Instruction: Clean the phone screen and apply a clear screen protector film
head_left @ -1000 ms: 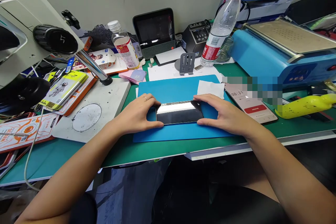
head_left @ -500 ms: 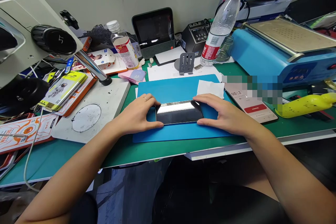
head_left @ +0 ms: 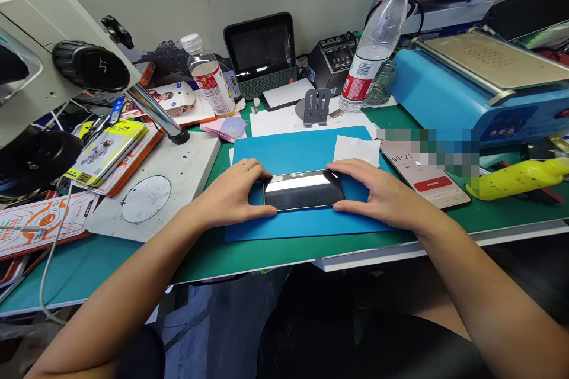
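A dark, glossy smartphone (head_left: 304,195) lies sideways on the blue mat (head_left: 284,151), its screen up and reflecting a bright band of light. My left hand (head_left: 242,192) grips its left end, thumb on the near edge and fingers at the far edge. At the right end my right hand (head_left: 373,189) pinches the phone the same way. A white sheet of paper or cloth (head_left: 357,150) rests on the mat just beyond my right fingers. Right of that hand lies another phone (head_left: 424,174) with a lit screen and a red button.
On the left stand a microscope (head_left: 95,65) and stacked boxes (head_left: 106,151). Behind the mat are a drink bottle (head_left: 211,80), a display screen (head_left: 260,50), a grey phone stand (head_left: 316,108) and a red-capped bottle (head_left: 371,47). A blue heating machine (head_left: 448,95) and a yellow bottle (head_left: 515,179) occupy the right.
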### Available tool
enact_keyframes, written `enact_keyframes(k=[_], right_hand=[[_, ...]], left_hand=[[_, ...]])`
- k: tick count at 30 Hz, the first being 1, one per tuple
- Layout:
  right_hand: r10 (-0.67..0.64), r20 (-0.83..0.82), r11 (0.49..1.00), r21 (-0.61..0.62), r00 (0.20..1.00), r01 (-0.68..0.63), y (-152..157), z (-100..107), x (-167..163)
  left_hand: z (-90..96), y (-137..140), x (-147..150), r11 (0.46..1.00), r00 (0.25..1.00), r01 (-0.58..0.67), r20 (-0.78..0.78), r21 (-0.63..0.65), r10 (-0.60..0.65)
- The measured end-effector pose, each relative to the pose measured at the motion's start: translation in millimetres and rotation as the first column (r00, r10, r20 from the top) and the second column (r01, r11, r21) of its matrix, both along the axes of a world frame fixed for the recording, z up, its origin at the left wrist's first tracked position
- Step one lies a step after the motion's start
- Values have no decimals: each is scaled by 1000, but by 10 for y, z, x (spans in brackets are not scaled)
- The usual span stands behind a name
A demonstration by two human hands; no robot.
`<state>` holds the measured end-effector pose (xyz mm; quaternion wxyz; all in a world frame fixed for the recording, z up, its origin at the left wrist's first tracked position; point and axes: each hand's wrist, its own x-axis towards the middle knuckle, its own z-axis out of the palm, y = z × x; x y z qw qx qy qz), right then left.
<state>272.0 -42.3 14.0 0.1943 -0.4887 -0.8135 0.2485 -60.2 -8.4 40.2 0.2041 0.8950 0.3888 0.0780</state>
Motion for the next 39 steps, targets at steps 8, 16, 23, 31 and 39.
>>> enact_keyframes(k=[8, 16, 23, 31, 39], right_hand=[[2, -1, 1000, 1, 1000, -2, -5, -15, 12], [2, -7, 1000, -2, 1000, -2, -5, 4, -3], [11, -14, 1000, 6, 1000, -11, -18, 7, -1], [23, -22, 1000, -3, 999, -23, -36, 1, 7], [51, -15, 999, 11, 999, -51, -32, -11, 18]], left_hand=[[-16, 16, -15, 999, 999, -5, 32, -39, 6], [-32, 32, -20, 998, 998, -25, 56, -64, 28], [-20, 24, -7, 996, 998, -32, 50, -78, 36], [9, 0, 11, 997, 999, -37, 8, -68, 37], [21, -21, 12, 999, 1000, -23, -12, -36, 23]])
